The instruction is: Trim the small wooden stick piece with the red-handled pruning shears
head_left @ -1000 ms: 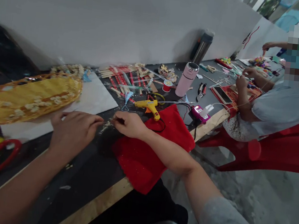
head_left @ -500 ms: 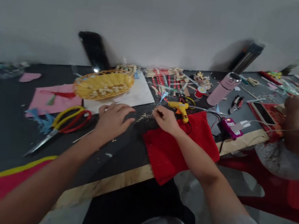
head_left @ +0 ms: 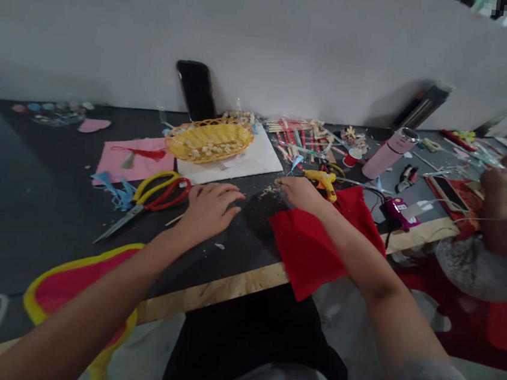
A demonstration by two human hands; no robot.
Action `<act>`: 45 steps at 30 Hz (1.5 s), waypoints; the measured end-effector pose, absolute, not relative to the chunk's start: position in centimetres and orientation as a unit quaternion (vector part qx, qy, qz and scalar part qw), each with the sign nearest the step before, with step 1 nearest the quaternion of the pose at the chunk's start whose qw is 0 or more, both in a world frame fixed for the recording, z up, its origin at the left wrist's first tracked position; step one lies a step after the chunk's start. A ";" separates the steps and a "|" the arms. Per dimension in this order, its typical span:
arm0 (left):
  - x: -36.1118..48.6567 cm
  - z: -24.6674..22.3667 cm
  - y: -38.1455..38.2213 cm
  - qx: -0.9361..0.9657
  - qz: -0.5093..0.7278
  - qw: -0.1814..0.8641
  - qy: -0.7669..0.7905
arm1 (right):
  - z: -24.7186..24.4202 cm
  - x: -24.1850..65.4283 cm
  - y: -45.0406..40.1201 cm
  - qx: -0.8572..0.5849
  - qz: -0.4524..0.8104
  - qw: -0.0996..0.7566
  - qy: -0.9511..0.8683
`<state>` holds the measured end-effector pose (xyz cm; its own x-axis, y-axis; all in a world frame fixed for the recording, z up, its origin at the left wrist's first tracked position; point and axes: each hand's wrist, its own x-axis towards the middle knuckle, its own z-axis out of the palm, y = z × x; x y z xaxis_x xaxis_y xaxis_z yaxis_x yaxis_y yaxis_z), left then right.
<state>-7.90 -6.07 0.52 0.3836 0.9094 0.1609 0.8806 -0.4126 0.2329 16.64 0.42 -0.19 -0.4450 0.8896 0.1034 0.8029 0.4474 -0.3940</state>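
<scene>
I cannot tell whether the right hand [head_left: 302,194] grips anything, its fingertips being indistinct beside pale crumbs [head_left: 268,190]; its forearm hides part of the red cloth [head_left: 315,251], which overhangs the near wooden edge [head_left: 225,288]. The left hand [head_left: 209,211], fingers and thumb apart, is just right of the red-and-yellow scissors [head_left: 137,207], with open tabletop [head_left: 249,235] between the 2 hands.

Scissors [head_left: 137,208]: one yellow handle, one red; flat, blade tips toward front left; red handle right by left hand [head_left: 212,208], I can't tell if touching.
Pale crumbs [head_left: 269,192]: loose scatter on dark table [head_left: 31,191], just beside right hand [head_left: 297,190].
Red cloth [head_left: 306,250]: spread under right arm [head_left: 347,242], hanging over front edge, I see.
Glue gun [head_left: 320,178]: yellow, on its side, just behind right hand.
</scene>
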 end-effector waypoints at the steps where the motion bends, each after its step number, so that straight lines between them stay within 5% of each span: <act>1: -8.1 0.4 -6.2 0.830 0.133 0.059 0.538 | 0.2 16.4 0.3 -0.515 0.133 0.138 -0.836; 10: -6.7 0.1 -5.4 0.853 0.162 0.054 0.492 | 1.7 14.9 -0.5 -0.519 0.058 0.074 -0.849; 18: -5.8 1.8 -5.8 0.820 0.141 0.084 0.549 | 1.9 16.7 0.6 -0.422 0.332 0.235 -0.810; 22: -4.9 2.1 -5.1 0.803 0.153 0.102 0.567 | 1.7 16.8 0.0 -0.435 0.537 0.312 -0.652; 31: -2.1 2.4 -3.1 0.831 0.199 0.035 0.518 | 1.8 15.7 -2.4 -0.356 0.702 0.316 -0.529; 37: -3.3 1.7 -2.6 0.841 0.127 0.018 0.526 | 2.1 18.0 -3.7 -0.318 0.581 0.327 -0.673; 42: -3.0 0.6 -3.0 0.838 0.101 0.058 0.534 | 0.5 20.1 -2.7 -0.435 0.252 0.215 -0.837; 45: -3.0 0.6 -3.6 0.847 0.109 0.053 0.518 | 0.2 23.1 -1.7 -0.472 0.120 0.242 -0.839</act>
<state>-3.02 -3.58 0.58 0.4403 0.8885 0.1291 0.8652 -0.4583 0.2032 23.14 -1.73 0.21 -0.4370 0.8506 0.2925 0.7346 0.5251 -0.4296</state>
